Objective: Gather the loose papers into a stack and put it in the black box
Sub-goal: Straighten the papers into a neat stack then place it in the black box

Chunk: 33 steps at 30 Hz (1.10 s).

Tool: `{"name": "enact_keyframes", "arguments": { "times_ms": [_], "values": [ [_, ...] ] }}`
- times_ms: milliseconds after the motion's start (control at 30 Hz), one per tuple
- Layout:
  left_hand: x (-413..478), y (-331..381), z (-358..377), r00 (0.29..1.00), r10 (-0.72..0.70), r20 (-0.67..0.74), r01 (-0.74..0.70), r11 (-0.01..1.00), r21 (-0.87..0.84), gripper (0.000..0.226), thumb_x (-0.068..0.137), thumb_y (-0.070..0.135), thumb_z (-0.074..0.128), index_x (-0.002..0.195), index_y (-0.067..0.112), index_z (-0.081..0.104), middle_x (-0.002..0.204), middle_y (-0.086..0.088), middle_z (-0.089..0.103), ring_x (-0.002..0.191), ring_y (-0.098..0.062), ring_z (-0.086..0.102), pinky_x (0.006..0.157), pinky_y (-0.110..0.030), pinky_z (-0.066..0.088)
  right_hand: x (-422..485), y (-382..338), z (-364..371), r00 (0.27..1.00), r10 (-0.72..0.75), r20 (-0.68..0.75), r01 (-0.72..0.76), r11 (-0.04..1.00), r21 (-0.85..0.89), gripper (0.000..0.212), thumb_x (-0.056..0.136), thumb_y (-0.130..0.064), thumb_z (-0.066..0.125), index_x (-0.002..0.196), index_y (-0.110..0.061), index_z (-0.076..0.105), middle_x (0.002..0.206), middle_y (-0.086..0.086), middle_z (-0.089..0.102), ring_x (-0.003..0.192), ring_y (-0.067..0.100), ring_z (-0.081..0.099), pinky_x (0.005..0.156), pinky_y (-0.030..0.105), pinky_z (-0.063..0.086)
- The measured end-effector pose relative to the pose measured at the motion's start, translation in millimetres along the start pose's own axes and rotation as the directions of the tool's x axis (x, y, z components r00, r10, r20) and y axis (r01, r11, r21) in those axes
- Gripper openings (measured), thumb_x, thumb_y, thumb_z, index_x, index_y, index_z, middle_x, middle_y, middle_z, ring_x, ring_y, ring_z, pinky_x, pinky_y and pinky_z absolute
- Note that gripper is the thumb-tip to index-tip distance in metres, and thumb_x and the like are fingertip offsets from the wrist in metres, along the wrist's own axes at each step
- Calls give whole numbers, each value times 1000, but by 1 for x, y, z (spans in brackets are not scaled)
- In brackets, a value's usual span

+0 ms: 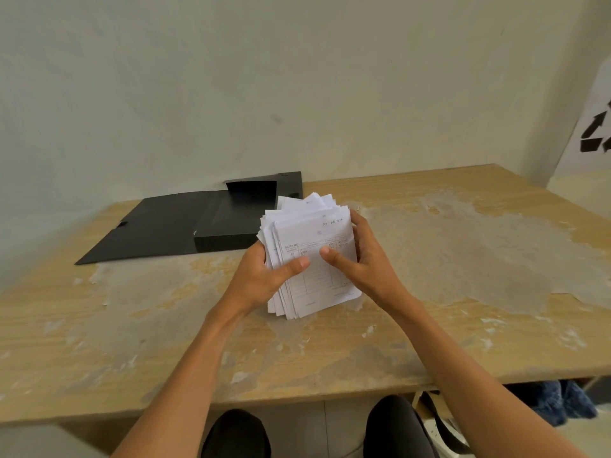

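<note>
Both hands' fingers [299, 264] clamp the light, floppy, slip-prone paper stack [310, 252] by its side edges, which looks the surest hold

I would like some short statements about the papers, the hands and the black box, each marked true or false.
1. Both hands hold the papers. True: the left hand grips the left edge, the right hand the right edge.
2. The box is closed. False: it lies open, its lid flat on the table.
3. The papers are already in the box. False: they are in the hands, in front of the box.
4. The top sheet is a printed form with handwriting. True.
5. The box is to the right of the papers. False: it lies to their left and behind them.
</note>
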<state>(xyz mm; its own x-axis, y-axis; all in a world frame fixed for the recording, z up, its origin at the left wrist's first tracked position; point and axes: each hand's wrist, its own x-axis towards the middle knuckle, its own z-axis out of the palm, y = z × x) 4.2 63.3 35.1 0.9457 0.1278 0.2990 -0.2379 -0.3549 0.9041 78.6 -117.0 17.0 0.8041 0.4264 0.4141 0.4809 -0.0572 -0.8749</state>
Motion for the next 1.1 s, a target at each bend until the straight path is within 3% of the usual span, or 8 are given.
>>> {"name": "enact_keyframes", "arguments": {
  "times_ms": [200,267,467,633,733,867,1033,1100],
  "values": [
    [2,7,1,999,9,-39,-10,1000,-27,32,80,26,69,109,32,59,106,11,68,96,-2,66,69,-17,56,-3,8,1,990,-50,-134,4,947,-321,71,81,-65,51,139,-27,33,135,-6,50,116,16,54,89,43,53],
    [2,6,3,997,2,-72,-7,998,-63,32,81,23,69,110,29,58,106,10,67,94,-2,67,68,-17,56,-6,13,2,989,-50,-142,-2,938,-347,69,83,-66,46,139,-29,32,137,-5,51,116,16,54,89,42,53],
    [-1,2,9,996,-17,-92,5,991,-131,35,75,24,72,106,29,59,106,7,69,95,-5,67,69,-21,57,-10,11,7,960,-15,-279,-15,994,-105,37,94,-43,45,128,-27,46,122,-8,56,103,8,57,80,28,52],
    [-1,3,8,996,8,-85,-21,988,-151,38,75,24,71,112,20,61,107,1,70,98,-13,69,73,-27,58,-8,3,-1,923,-13,-386,22,1000,18,12,96,-25,47,93,-21,58,85,-6,59,72,2,50,63,18,40],
    [-2,3,7,998,10,-64,-19,990,-137,33,79,20,70,111,21,61,107,2,71,98,-12,69,74,-26,58,-1,-5,-10,944,63,-323,14,973,230,18,96,-14,48,80,-16,58,71,-1,55,62,6,47,57,20,40],
    [0,4,6,1000,7,-27,-11,991,-132,33,79,19,69,111,22,61,108,2,70,100,-12,68,76,-27,58,14,-17,-25,969,106,-224,-12,922,388,22,93,-15,55,73,-19,62,64,-9,59,58,6,48,55,20,36],
    [1,7,4,1000,9,15,-7,992,-127,31,83,13,67,111,23,60,108,3,70,101,-11,68,78,-26,57,28,-34,-31,984,65,-165,-4,939,344,19,94,-14,55,76,-10,61,56,-13,56,50,-1,47,51,13,38],
    [2,9,4,1000,7,30,-3,992,-129,35,80,16,69,113,21,59,108,2,70,101,-12,68,77,-25,57,35,-41,-33,992,13,-126,21,964,266,16,92,-16,57,81,-9,66,65,1,59,59,6,51,56,17,41]
  ]
}}
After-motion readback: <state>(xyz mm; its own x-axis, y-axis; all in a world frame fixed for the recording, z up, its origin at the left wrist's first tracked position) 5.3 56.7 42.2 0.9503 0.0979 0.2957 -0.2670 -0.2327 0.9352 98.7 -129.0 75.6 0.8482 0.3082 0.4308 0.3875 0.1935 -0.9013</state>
